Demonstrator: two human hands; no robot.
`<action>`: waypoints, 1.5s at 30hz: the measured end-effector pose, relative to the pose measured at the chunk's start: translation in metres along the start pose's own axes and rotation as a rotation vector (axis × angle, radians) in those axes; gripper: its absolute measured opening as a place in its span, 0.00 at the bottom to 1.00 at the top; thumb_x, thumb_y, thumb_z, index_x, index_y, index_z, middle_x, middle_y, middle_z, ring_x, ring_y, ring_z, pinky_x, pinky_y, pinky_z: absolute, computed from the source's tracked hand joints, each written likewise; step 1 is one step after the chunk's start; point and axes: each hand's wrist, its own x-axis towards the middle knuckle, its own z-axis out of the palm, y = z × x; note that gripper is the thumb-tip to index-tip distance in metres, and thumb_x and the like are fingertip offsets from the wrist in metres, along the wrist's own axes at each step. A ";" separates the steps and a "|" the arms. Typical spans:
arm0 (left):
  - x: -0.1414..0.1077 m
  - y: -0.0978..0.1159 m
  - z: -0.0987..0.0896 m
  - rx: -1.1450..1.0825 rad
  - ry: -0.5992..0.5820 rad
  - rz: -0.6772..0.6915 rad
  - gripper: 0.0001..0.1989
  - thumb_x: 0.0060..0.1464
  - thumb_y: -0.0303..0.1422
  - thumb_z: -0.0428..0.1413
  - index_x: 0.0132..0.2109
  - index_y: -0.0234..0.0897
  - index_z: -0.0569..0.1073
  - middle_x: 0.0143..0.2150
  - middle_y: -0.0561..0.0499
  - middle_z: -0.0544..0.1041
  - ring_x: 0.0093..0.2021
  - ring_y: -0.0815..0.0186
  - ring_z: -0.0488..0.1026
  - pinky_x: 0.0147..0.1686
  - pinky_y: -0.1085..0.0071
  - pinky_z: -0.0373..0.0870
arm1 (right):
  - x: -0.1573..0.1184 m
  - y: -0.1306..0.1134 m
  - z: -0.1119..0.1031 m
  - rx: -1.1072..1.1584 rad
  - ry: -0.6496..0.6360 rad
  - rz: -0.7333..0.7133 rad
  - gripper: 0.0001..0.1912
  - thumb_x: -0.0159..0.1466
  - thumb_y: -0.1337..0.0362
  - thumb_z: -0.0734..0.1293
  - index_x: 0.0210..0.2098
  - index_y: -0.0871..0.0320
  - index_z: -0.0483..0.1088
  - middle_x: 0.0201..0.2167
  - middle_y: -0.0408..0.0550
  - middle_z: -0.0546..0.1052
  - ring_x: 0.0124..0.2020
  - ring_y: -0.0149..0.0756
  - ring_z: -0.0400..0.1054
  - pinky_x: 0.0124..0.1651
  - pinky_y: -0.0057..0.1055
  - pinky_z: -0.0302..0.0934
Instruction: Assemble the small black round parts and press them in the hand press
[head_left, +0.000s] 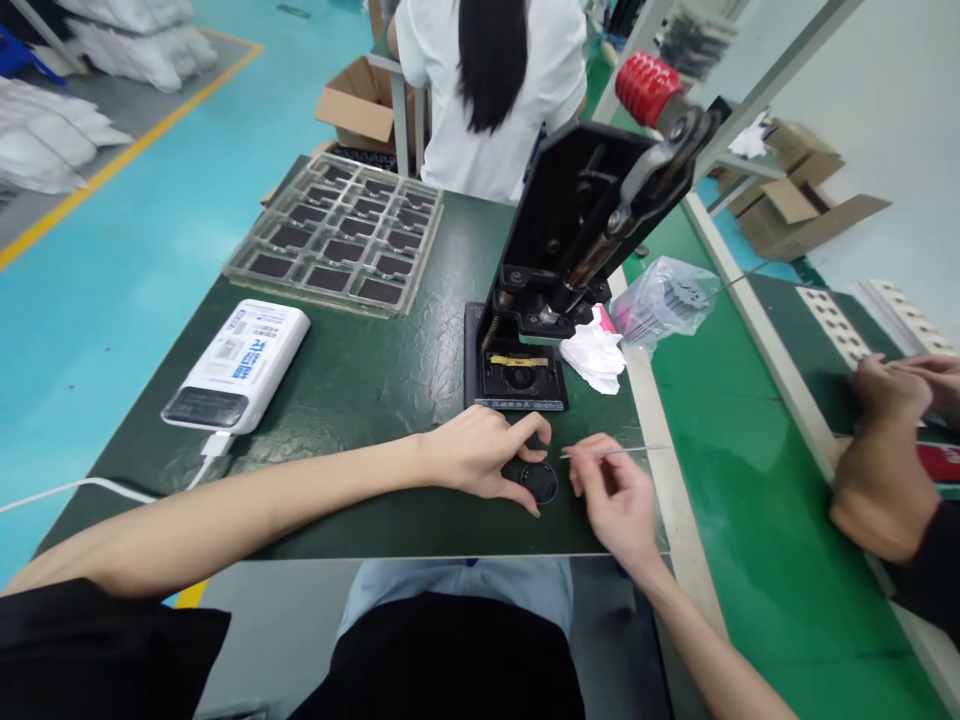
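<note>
My left hand [491, 455] lies at the front of the dark green table, its thumb and fingers closed around the edge of a small round black disc-shaped part [540, 482]. Just right of it, my right hand [613, 492] pinches a thin, pale stick-like tool [615, 452]. One end of the stick points at the disc and stays a little apart from it. Behind both hands stands a black hand press [555, 250] with a red grip [649, 88]. On the press's base is a dark fixture [521, 375] with a yellow strip across it.
A clear tray [337, 235] of dark square pieces lies at the back left. The white power bank [236, 365] has a cable plugged in. A crumpled white cloth [594, 352] and a plastic bag of thin sticks [664, 305] sit right of the press. Co-workers sit ahead and at right.
</note>
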 end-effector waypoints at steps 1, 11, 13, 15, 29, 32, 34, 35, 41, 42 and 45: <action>0.000 0.000 0.000 0.001 -0.002 -0.003 0.39 0.46 0.54 0.71 0.54 0.39 0.61 0.40 0.54 0.85 0.35 0.54 0.82 0.31 0.67 0.63 | 0.001 0.002 -0.002 0.048 0.055 0.046 0.11 0.74 0.61 0.64 0.35 0.57 0.72 0.26 0.42 0.70 0.22 0.28 0.64 0.24 0.25 0.60; -0.001 0.000 -0.005 0.053 -0.005 0.004 0.38 0.47 0.55 0.70 0.55 0.40 0.63 0.43 0.53 0.85 0.38 0.54 0.83 0.33 0.67 0.65 | 0.000 -0.001 -0.005 0.011 0.054 0.038 0.12 0.75 0.60 0.62 0.47 0.56 0.77 0.36 0.47 0.77 0.28 0.29 0.68 0.32 0.27 0.67; -0.002 0.000 -0.005 0.061 0.002 0.017 0.38 0.48 0.56 0.69 0.55 0.40 0.63 0.43 0.53 0.85 0.38 0.55 0.83 0.32 0.68 0.65 | 0.002 -0.002 -0.003 0.077 0.049 0.071 0.12 0.75 0.59 0.62 0.47 0.57 0.76 0.35 0.46 0.77 0.26 0.28 0.67 0.30 0.26 0.67; -0.003 -0.001 -0.005 0.063 0.000 0.028 0.38 0.48 0.56 0.69 0.55 0.40 0.63 0.43 0.52 0.85 0.38 0.55 0.83 0.33 0.68 0.65 | 0.003 -0.001 -0.002 0.124 0.059 0.089 0.12 0.75 0.58 0.63 0.46 0.57 0.76 0.33 0.46 0.76 0.25 0.28 0.67 0.29 0.25 0.67; -0.003 -0.001 -0.002 0.086 0.010 0.064 0.41 0.50 0.57 0.68 0.58 0.39 0.60 0.43 0.52 0.85 0.37 0.54 0.83 0.32 0.67 0.66 | 0.001 -0.006 -0.002 0.101 -0.063 0.115 0.18 0.72 0.57 0.65 0.30 0.59 0.76 0.25 0.45 0.74 0.19 0.26 0.63 0.19 0.23 0.55; -0.003 -0.001 -0.002 0.089 0.012 0.050 0.42 0.51 0.57 0.67 0.60 0.38 0.59 0.42 0.51 0.85 0.37 0.53 0.83 0.32 0.66 0.67 | -0.002 -0.004 0.002 0.135 -0.046 0.175 0.14 0.71 0.56 0.67 0.35 0.58 0.76 0.25 0.44 0.76 0.18 0.25 0.64 0.20 0.22 0.58; -0.003 0.000 -0.002 0.084 0.010 0.046 0.42 0.51 0.57 0.67 0.60 0.38 0.58 0.41 0.51 0.85 0.36 0.53 0.83 0.31 0.66 0.66 | -0.005 -0.002 0.004 0.151 -0.024 0.203 0.11 0.70 0.57 0.68 0.36 0.58 0.74 0.25 0.42 0.75 0.17 0.25 0.64 0.19 0.21 0.59; -0.003 0.000 -0.002 0.078 0.006 0.045 0.42 0.51 0.57 0.67 0.60 0.38 0.58 0.41 0.52 0.85 0.36 0.54 0.83 0.31 0.66 0.66 | -0.006 -0.001 0.005 0.148 -0.022 0.207 0.11 0.70 0.57 0.69 0.36 0.58 0.74 0.24 0.41 0.75 0.17 0.25 0.64 0.19 0.21 0.58; -0.002 0.000 -0.003 0.074 -0.011 0.045 0.41 0.51 0.57 0.67 0.59 0.39 0.58 0.43 0.52 0.84 0.35 0.55 0.82 0.30 0.67 0.63 | -0.008 0.001 0.005 0.024 -0.047 0.137 0.10 0.71 0.61 0.67 0.34 0.57 0.74 0.25 0.42 0.75 0.21 0.27 0.69 0.24 0.21 0.62; -0.002 0.000 -0.003 0.079 -0.008 0.047 0.41 0.51 0.56 0.67 0.59 0.39 0.58 0.43 0.52 0.84 0.34 0.55 0.82 0.30 0.67 0.63 | -0.007 0.001 0.005 0.006 -0.045 0.118 0.10 0.71 0.61 0.67 0.34 0.57 0.74 0.26 0.42 0.75 0.22 0.27 0.69 0.24 0.21 0.63; -0.003 0.000 -0.003 0.078 -0.010 0.049 0.40 0.53 0.57 0.66 0.59 0.39 0.59 0.42 0.52 0.84 0.34 0.56 0.82 0.29 0.67 0.63 | -0.008 0.001 0.005 -0.038 -0.046 0.064 0.10 0.71 0.63 0.66 0.34 0.58 0.74 0.27 0.43 0.76 0.24 0.28 0.72 0.26 0.21 0.65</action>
